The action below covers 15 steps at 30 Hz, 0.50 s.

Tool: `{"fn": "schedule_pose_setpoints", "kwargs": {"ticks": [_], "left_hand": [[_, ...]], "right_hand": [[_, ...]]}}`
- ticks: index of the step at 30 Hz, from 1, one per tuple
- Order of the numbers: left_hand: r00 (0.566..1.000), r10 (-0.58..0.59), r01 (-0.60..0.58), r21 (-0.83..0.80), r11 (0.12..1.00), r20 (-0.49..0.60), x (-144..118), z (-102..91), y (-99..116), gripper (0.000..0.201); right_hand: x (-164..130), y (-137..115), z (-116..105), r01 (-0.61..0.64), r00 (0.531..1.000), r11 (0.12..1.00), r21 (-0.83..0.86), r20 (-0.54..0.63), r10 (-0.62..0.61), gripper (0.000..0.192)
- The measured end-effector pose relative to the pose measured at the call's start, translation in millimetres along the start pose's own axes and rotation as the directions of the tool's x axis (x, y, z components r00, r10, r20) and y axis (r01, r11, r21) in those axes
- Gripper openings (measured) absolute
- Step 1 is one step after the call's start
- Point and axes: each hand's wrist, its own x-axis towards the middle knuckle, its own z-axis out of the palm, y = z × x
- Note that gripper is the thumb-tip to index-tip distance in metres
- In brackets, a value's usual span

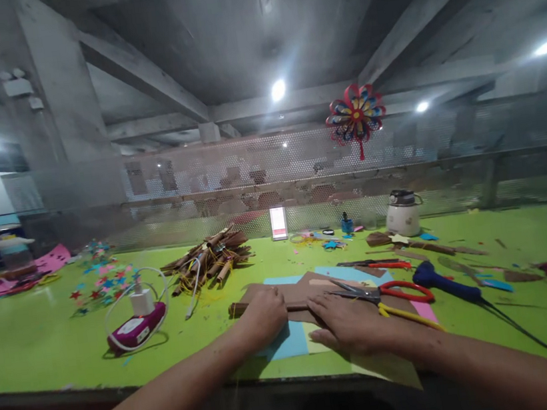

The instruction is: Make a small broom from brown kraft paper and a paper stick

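Observation:
My left hand (262, 315) is curled over the left end of a rolled brown paper strip (295, 294) on the green table (54, 341). My right hand (346, 320) lies flat on the same brown paper, pressing it down, fingers pointing left. Blue, yellow and pink paper sheets (291, 340) lie under the brown paper. Red-handled scissors (396, 292) lie just right of my right hand, touching nothing I hold.
A pile of rolled brown paper sticks (207, 259) lies behind left. A magenta power bank with white charger and cable (137, 320) sits left. A blue glue gun (445, 281) with black cord, a white pot (403, 213), a lit phone (278, 222) and paper stars (102, 281) surround.

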Motion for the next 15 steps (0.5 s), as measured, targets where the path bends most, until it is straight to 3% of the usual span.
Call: {"fn": "schedule_pose_setpoints", "kwargs": {"ticks": [5, 15], "left_hand": [[1.000, -0.001, 0.001, 0.017, 1.000, 0.006, -9.3, -5.3, -2.1, 0.021], [0.999, -0.035, 0.035, 0.029, 0.999, -0.009, -10.1, -2.8, 0.7, 0.020]], "right_hand": [[6.7, 2.4, -0.1, 0.033, 0.999, 0.999, -0.020, 0.009, -0.033, 0.057], [0.8, 7.2, 4.2, -0.028, 0.999, 0.999, 0.026, -0.038, 0.029, 0.055]]}}
